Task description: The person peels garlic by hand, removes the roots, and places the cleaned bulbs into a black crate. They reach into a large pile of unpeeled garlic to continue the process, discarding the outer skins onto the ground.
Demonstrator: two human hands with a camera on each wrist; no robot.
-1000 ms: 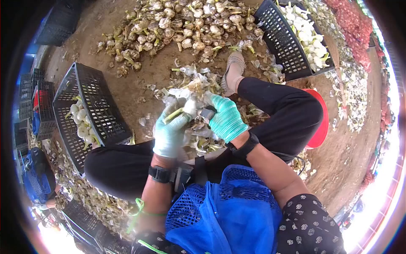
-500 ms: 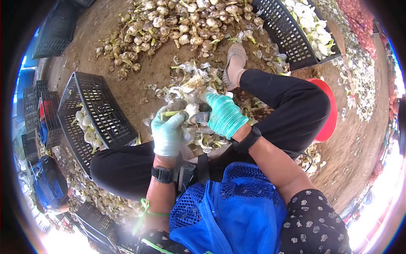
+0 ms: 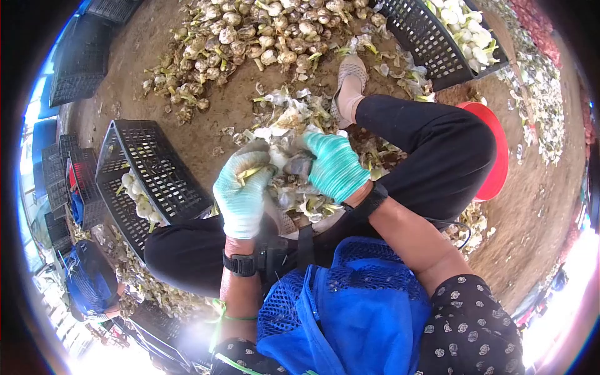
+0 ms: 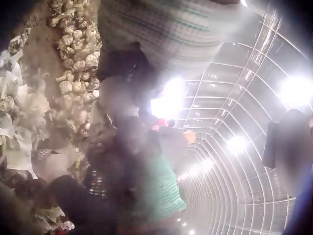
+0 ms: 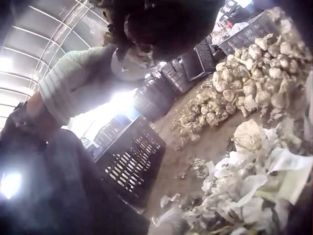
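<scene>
My left hand (image 3: 240, 187), in a pale glove with darkened fingertips, is curled round a garlic bulb whose yellow-green stem (image 3: 251, 174) shows between the fingers. Most of the bulb is hidden by the glove; in the right wrist view a whitish part of the garlic (image 5: 131, 63) shows by the fingers. My right hand (image 3: 334, 164), in a green striped glove, grips a small dark grey tool (image 3: 299, 165) close beside the left fingertips. Its exact kind I cannot tell. Both hands are above a heap of peeled garlic skins (image 3: 294, 115) between the legs.
A pile of unpeeled garlic (image 3: 269, 37) lies ahead. A black crate (image 3: 165, 172) with white bulbs leans at the left knee; another crate (image 3: 431, 47) of white bulbs stands at far right. A red basin (image 3: 494, 150) is behind the right knee. Another person (image 3: 90, 275) sits at left.
The left hand has turned and drawn its fingers further over the garlic, hiding the bulb seen before. The dark tool met the bulb half a second ago. The head view has shifted slightly.
</scene>
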